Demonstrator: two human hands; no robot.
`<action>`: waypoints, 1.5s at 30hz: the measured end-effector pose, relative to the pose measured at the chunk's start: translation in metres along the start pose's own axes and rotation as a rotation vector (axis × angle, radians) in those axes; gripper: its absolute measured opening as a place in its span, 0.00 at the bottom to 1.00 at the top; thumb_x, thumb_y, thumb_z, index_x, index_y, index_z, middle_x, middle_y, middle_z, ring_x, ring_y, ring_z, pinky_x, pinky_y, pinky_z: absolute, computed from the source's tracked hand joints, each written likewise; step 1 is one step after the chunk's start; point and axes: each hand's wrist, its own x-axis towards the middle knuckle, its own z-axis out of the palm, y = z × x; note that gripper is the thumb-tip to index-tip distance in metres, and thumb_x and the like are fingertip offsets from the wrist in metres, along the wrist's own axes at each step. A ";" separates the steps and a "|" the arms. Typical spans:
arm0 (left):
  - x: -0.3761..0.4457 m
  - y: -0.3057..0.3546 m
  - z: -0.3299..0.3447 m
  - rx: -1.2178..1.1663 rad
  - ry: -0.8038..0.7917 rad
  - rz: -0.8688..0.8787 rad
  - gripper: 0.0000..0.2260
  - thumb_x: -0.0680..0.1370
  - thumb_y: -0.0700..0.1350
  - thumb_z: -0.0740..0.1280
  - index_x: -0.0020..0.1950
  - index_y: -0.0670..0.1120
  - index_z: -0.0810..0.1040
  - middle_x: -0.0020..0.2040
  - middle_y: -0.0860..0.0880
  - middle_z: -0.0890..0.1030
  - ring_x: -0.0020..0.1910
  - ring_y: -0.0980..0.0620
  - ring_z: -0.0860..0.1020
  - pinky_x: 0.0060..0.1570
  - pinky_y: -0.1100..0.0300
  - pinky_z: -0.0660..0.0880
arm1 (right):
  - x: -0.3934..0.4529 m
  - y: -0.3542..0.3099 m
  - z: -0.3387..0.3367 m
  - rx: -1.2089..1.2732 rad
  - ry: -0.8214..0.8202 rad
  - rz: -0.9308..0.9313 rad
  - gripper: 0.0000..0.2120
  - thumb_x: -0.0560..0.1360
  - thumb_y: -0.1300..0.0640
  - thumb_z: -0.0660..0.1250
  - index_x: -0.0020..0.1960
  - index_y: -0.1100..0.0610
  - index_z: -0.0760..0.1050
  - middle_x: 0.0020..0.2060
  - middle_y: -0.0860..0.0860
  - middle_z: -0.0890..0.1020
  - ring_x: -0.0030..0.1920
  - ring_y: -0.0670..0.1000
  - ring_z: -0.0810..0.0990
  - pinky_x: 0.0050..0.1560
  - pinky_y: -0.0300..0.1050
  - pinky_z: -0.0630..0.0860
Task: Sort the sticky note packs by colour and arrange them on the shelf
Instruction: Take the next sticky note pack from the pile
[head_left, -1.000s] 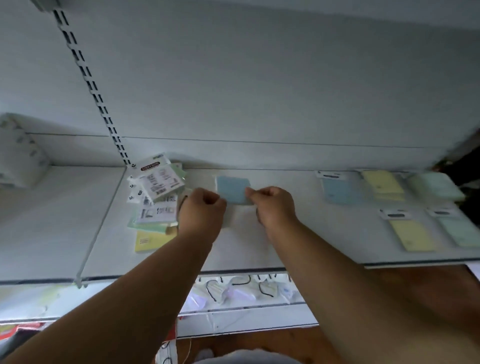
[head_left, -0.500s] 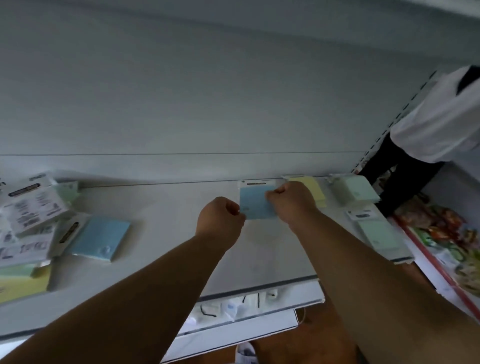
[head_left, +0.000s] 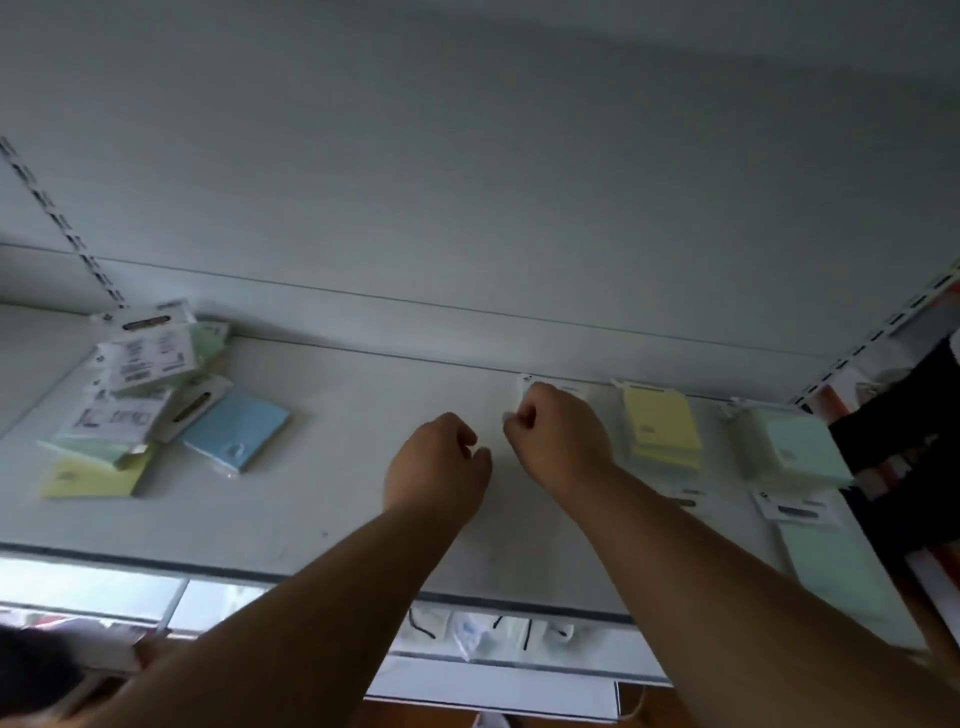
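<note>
pack under my right hand (head_left: 558, 436): only its white header (head_left: 525, 385) shows, colour hidden
right grip: fingers curled, can't tell if they hold anything
left pile (head_left: 140, 384): blurred, labels unreadable, lower packs covered
front green pack (head_left: 826, 566): washed out, edges unclear
dark shape at right edge (head_left: 904, 457): cut off

Both fists are seen over the white shelf (head_left: 322, 509): left hand (head_left: 436, 462) curled, holding nothing; right hand (head_left: 558, 441) curled at a pack header (head_left: 527, 382), grip unclear. A jumbled pile (head_left: 150, 384) is noted far left, a yellow stack (head_left: 661, 427) to the right.
</note>
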 end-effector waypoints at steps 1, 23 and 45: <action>-0.001 -0.008 -0.010 0.013 0.033 -0.026 0.08 0.73 0.55 0.68 0.50 0.54 0.76 0.41 0.58 0.76 0.35 0.59 0.73 0.31 0.64 0.66 | -0.001 -0.013 0.005 0.059 -0.036 -0.033 0.11 0.72 0.47 0.66 0.37 0.51 0.69 0.35 0.46 0.76 0.39 0.52 0.76 0.35 0.44 0.68; 0.004 -0.177 -0.173 -0.122 -0.083 0.009 0.14 0.75 0.48 0.68 0.61 0.56 0.75 0.59 0.51 0.77 0.51 0.51 0.76 0.48 0.63 0.68 | -0.025 -0.207 0.116 0.498 -0.218 0.412 0.19 0.72 0.43 0.69 0.43 0.61 0.80 0.41 0.59 0.84 0.43 0.60 0.82 0.43 0.51 0.77; -0.072 0.008 -0.019 0.224 -0.354 0.241 0.09 0.73 0.52 0.66 0.49 0.49 0.76 0.47 0.49 0.80 0.45 0.47 0.77 0.40 0.59 0.70 | -0.093 0.017 -0.029 0.104 0.027 0.450 0.14 0.68 0.53 0.74 0.33 0.53 0.70 0.30 0.48 0.74 0.37 0.53 0.76 0.30 0.39 0.63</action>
